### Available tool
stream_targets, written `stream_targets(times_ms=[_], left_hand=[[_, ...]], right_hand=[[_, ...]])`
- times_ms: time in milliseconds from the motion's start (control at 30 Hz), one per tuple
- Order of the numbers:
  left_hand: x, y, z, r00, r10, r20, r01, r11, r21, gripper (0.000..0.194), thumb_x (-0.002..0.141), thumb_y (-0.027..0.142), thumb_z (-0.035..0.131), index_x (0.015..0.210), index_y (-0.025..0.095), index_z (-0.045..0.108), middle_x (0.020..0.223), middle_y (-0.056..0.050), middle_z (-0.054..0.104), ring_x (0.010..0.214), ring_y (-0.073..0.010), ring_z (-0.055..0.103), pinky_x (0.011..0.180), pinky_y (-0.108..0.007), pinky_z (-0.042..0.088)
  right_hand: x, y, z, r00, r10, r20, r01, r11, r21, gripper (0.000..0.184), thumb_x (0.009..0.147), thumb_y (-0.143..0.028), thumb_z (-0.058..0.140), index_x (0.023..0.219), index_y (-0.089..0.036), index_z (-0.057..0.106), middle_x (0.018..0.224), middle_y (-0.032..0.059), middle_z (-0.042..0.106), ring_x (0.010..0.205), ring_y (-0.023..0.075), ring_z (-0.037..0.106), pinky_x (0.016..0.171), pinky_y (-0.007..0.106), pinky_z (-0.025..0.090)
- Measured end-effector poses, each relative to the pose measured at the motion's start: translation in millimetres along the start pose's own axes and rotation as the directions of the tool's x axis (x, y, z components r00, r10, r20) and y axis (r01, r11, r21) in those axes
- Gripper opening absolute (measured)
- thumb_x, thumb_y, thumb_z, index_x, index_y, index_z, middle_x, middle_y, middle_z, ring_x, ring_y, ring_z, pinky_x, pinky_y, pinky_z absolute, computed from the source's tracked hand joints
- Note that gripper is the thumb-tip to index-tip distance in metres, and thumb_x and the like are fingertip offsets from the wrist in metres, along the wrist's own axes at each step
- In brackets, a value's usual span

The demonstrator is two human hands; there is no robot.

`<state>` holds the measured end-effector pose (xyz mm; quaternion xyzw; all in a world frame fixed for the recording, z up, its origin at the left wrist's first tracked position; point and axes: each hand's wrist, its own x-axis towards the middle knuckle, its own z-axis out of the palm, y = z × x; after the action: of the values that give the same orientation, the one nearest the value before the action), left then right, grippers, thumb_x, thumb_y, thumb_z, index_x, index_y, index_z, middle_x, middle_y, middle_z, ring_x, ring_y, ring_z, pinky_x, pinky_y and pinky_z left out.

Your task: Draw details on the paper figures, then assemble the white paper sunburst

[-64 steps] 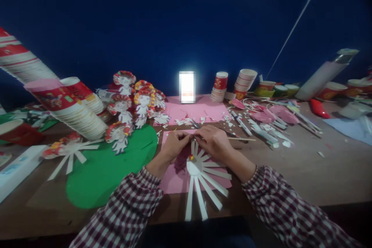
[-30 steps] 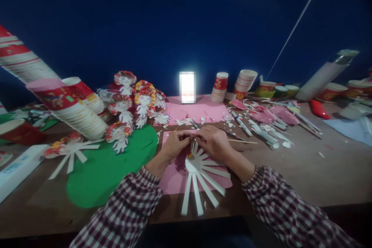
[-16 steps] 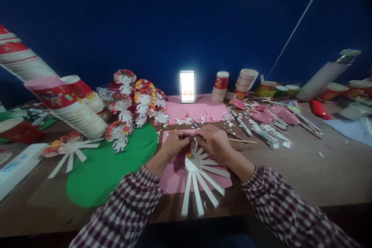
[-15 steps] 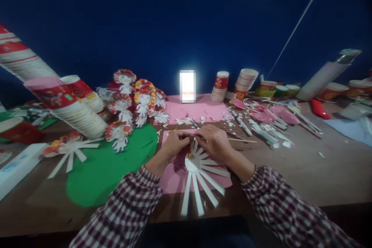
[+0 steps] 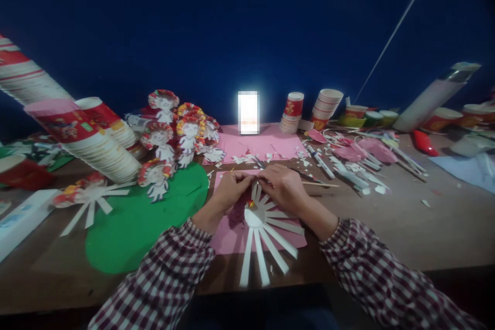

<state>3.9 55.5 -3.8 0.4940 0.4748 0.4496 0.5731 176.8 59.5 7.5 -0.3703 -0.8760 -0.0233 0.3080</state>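
Note:
A paper cup cut into strips (image 5: 255,216) lies splayed over a pink paper sheet (image 5: 228,240), its white strips fanning toward me and to the right. At its far side, my left hand (image 5: 233,190) pinches a strip between thumb and fingers. My right hand (image 5: 284,188) meets it there, fingertips closed on the same strip. A small red and yellow curl sits by the cup's round base. The strip's end is mostly hidden by my fingers.
Left of my hands lies a green paper circle (image 5: 154,237), with paper dolls (image 5: 189,131) behind it and stacked paper cups (image 5: 96,139) farther left. Paper scraps, pens (image 5: 320,162) and pink cutouts (image 5: 375,149) lie to the right. A bright blurred screen (image 5: 248,112) stands at the back.
The whole view has shifted slightly. Both hands stay pinched at the same strip, with only small finger movement; the cut cup keeps its place on the pink sheet.

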Motion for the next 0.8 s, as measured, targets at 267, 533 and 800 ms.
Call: stream_targets(times_ms=[267,533,800], left_hand=[[0.2,-0.3,-2.4,0.997,0.069,-0.021,-0.067,0.995,0.079,0.024,0.067,0.037,0.074,0.072,0.014,0.073,0.061,-0.001,0.067,0.052,-0.0098,0.054,0.052,-0.020,0.042],[-0.7,-0.3,-2.8,0.999,0.042,-0.027,-0.041,0.999,0.011,0.032,0.061,0.036,0.079,0.083,0.013,0.075,0.066,-0.003,0.069,0.055,-0.0104,0.056,0.054,-0.021,0.044],[0.3,-1.0,-2.3,0.998,0.060,-0.020,-0.060,0.998,-0.006,0.034,0.064,0.034,0.078,0.089,0.012,0.073,0.072,-0.004,0.070,0.057,-0.0092,0.057,0.054,-0.020,0.044]], right_hand=[[-1.4,2.2,3.0,0.999,0.034,0.012,-0.034,0.999,0.006,0.012,0.090,-0.024,0.055,0.093,-0.018,0.065,0.085,0.0054,0.068,0.082,0.0181,0.061,0.074,0.028,0.043],[-0.8,1.9,2.5,0.999,0.040,0.008,-0.041,0.999,0.032,0.015,0.089,-0.023,0.055,0.097,-0.016,0.066,0.089,0.0067,0.070,0.085,0.0193,0.062,0.077,0.029,0.045],[-2.0,1.3,3.5,0.998,0.067,0.018,-0.068,0.997,0.027,0.020,0.091,-0.026,0.052,0.102,-0.017,0.065,0.092,0.0078,0.070,0.089,0.0197,0.061,0.080,0.029,0.044]])
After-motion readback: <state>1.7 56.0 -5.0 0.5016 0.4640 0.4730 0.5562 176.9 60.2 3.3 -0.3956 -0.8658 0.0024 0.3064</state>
